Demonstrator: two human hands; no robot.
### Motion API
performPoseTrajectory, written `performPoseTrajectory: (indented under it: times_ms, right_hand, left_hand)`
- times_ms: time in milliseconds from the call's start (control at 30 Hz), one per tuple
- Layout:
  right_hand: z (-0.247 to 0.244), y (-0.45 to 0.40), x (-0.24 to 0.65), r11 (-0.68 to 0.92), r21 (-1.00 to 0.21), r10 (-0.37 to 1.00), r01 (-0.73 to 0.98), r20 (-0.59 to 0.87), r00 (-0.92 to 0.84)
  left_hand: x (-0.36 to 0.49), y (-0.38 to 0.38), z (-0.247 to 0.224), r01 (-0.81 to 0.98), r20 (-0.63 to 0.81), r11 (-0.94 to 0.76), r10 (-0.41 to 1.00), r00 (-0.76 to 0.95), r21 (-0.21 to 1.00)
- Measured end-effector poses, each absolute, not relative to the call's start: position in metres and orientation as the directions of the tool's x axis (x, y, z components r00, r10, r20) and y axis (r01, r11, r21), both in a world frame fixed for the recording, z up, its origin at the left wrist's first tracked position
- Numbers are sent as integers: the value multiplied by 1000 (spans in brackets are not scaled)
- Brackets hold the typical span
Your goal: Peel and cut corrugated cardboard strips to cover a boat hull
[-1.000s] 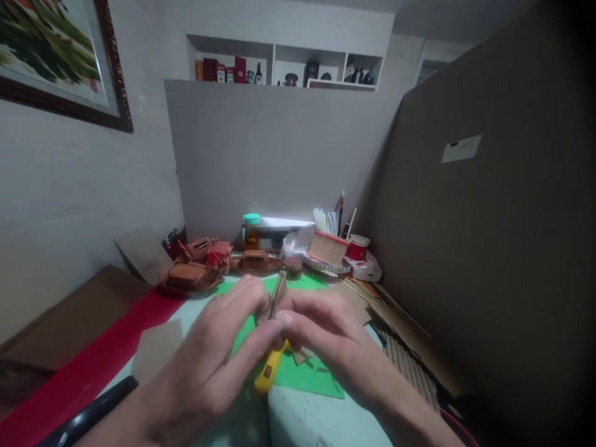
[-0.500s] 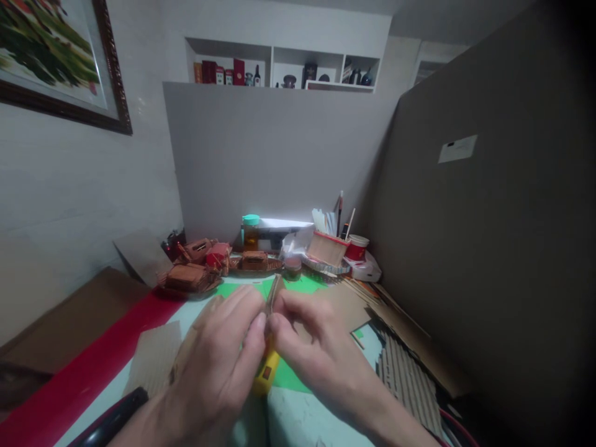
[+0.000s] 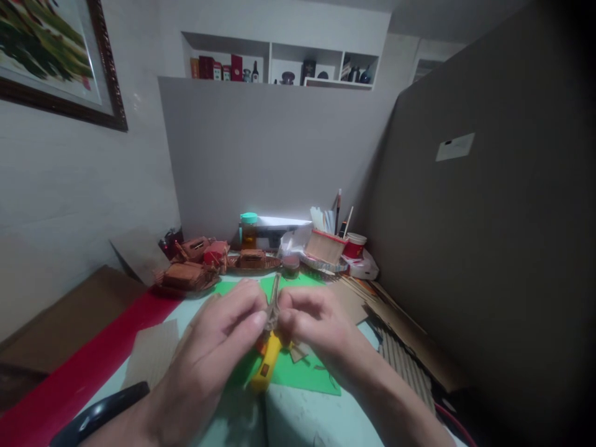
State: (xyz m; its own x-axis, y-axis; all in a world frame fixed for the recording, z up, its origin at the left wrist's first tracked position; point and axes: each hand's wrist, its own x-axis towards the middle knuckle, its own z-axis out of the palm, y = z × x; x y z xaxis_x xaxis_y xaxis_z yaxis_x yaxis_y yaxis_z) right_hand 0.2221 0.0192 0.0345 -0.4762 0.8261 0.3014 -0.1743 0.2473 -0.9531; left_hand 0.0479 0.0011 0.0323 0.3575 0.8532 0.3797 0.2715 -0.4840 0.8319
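Between my hands a narrow brown cardboard strip [image 3: 274, 301] points away from me, its near end widening into two sides. My left hand [image 3: 223, 347] pinches its left side between thumb and fingers. On the right side, my right hand [image 3: 321, 326] grips it with thumb and bent forefinger. A yellow utility knife [image 3: 266, 366] lies just below the strip on a green sheet [image 3: 307, 375]; its far end is partly covered. Small cardboard scraps [image 3: 298, 352] lie beside the knife, near my right hand.
Brown model boats [image 3: 186, 276] stand at the back left. A teal-lidded jar [image 3: 249, 230], a wooden box of papers and sticks [image 3: 326, 247] and a red tub [image 3: 354, 246] line the back. Corrugated cardboard [image 3: 405, 363] lies right; another piece [image 3: 151, 351] lies left.
The near end of the strip now shows spread into two sides. My right hand has shifted slightly right, uncovering scraps and more of the green sheet.
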Motion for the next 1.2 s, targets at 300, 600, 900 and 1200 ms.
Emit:
performPoseTrajectory:
  times_ms: [300,600,900,1200]
  right_hand:
    - [43,9,219,349,-937,847,-3,316,-428]
    - [39,10,217,355,-935,867,-12,335,-369]
    - [41,11,215,304,-951,868,-63,303,-393]
    - [40,11,219,338,-941,835,-18,308,-455]
  left_hand:
    - [50,0,34,305,447,-568,808,384,764]
    - [43,9,26,119,393,-471,829,397,874]
    - [47,7,33,209,361,-462,848,387,862]
    - [47,7,37,426,370,-539,829,419,726]
